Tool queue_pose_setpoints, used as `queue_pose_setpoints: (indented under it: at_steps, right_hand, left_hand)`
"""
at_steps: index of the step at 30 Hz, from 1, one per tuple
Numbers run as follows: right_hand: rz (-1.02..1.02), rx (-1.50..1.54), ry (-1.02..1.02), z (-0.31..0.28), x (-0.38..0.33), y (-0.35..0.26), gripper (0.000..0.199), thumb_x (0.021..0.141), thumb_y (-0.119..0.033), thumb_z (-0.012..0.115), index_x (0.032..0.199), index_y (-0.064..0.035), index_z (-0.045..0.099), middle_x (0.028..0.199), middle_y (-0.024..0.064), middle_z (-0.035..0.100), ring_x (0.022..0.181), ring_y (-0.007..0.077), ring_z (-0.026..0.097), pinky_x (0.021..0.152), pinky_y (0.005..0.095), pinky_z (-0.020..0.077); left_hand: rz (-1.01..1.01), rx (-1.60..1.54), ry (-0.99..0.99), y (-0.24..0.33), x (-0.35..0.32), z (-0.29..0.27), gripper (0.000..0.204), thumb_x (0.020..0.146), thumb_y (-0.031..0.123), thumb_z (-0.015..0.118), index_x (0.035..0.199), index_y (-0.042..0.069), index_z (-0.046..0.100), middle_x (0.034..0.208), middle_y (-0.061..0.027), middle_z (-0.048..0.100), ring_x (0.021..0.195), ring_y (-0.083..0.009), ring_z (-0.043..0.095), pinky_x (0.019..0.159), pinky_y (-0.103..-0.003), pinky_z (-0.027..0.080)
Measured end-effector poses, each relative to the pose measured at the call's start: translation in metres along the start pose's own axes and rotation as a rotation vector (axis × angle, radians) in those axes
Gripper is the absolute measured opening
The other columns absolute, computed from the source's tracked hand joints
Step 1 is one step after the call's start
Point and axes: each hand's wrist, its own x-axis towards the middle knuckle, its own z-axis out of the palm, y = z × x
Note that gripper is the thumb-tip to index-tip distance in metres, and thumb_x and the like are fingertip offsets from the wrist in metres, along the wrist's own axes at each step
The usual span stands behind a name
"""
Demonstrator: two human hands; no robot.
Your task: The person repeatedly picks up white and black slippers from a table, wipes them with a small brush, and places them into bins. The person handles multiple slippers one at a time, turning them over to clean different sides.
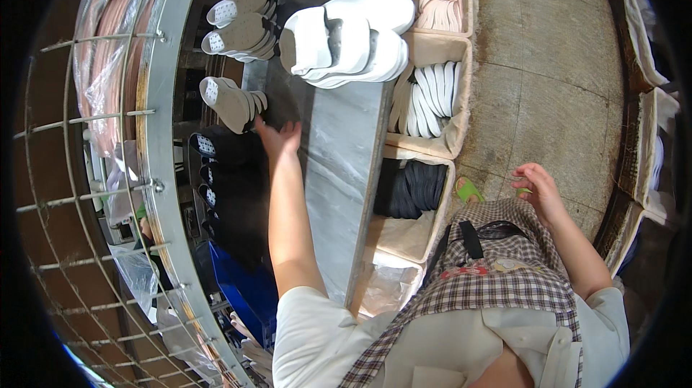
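Observation:
My left hand (pixel 280 139) reaches over the metal bench, fingers stretched out and apart. Its fingertips are at the edge of a small stack of beige insoles (pixel 229 104) with dotted white ends; whether they touch it I cannot tell. Beyond that stack lie two more beige insole stacks (pixel 238 40). On the near side sit black stacked pieces (pixel 216 172) with pale patterned ends. White molded shoe parts (pixel 353 42), nested in a pile, stand on the bench ahead of my left hand. My right hand (pixel 539 190) hangs beside my checked apron, loosely bent with fingers apart and nothing in it.
Along the bench's (pixel 339 172) right side runs a row of lined bins: pink strap-like pieces (pixel 441 7), white ones (pixel 436 96), black ones (pixel 411 190). A wire-mesh rack (pixel 162 99) stands at left. Tiled floor (pixel 548 63) and more bins (pixel 652 150) are at right.

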Motion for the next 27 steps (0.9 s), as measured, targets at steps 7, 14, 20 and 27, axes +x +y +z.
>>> queue_pose_setpoints:
  at_steps: [7,14,20,27]
  right_hand:
    - [0.150,-0.047,0.078,0.030,0.015,0.030,0.019,0.089,-0.031,0.055,0.096,-0.0133,0.055,0.096,-0.0015,0.059,0.081,0.0074,0.054,0.067,0.0223,0.0415]
    - [0.181,-0.089,0.001,0.077,0.030,0.043,0.017,0.088,-0.028,0.057,0.096,-0.0133,0.056,0.094,-0.0026,0.059,0.081,0.0065,0.054,0.067,0.0214,0.0404]
    - [0.023,-0.331,-0.253,0.110,0.062,0.019,0.029,0.087,-0.030,0.059,0.106,-0.0081,0.056,0.090,-0.0012,0.058,0.081,0.0073,0.053,0.067,0.0223,0.0408]
    - [-0.055,-0.454,-0.582,0.174,0.076,0.008,0.034,0.086,-0.036,0.059,0.107,-0.0094,0.057,0.091,-0.0013,0.058,0.085,0.0075,0.052,0.070,0.0231,0.0419]
  left_hand:
    - [0.225,-0.088,0.049,0.044,0.096,-0.058,0.094,0.073,0.062,0.061,0.142,0.013,0.020,0.145,-0.0133,0.018,0.132,-0.0297,0.021,0.106,-0.046,0.021]
    - [0.334,0.115,-0.007,0.043,0.134,-0.042,0.047,0.093,0.020,0.048,0.133,-0.001,0.036,0.141,-0.0175,0.027,0.127,-0.0288,0.031,0.096,-0.044,0.040]
    - [0.316,0.213,-0.060,-0.019,-0.010,-0.060,0.035,0.093,0.006,0.042,0.124,-0.010,0.039,0.130,-0.0198,0.038,0.118,-0.0288,0.041,0.097,-0.040,0.043]
    - [0.065,-0.324,-0.048,-0.061,-0.186,-0.109,0.035,0.087,-0.008,0.042,0.122,-0.007,0.043,0.121,-0.0192,0.051,0.112,-0.0299,0.052,0.099,-0.042,0.043]
